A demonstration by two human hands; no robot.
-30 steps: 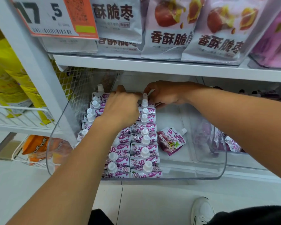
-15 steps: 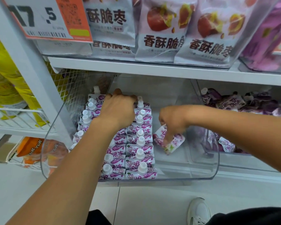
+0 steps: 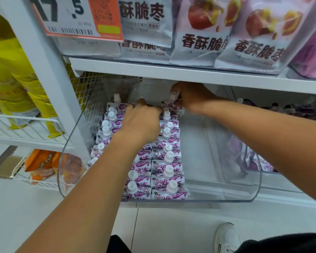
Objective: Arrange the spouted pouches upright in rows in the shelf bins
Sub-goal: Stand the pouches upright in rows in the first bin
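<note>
your right hand [image 3: 192, 96] pinches a pouch [image 3: 171, 106] by its cap, standing it at the back of the right row in the clear bin [image 3: 244, 196]. your left hand [image 3: 140, 121] lies over the rows [image 3: 164, 161] just beside it, fingers curled down at the back, likely bracing them upright.

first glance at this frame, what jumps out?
Two bare arms reach into a clear bin on the lower shelf, its left side packed with upright rows of purple-and-white pouches with white caps. At the back of the bin, the right hand pinches a pouch at the end of the right row while the left hand rests on the rows. Above, big jujube snack bags and a price tag fill the upper shelf.
</note>
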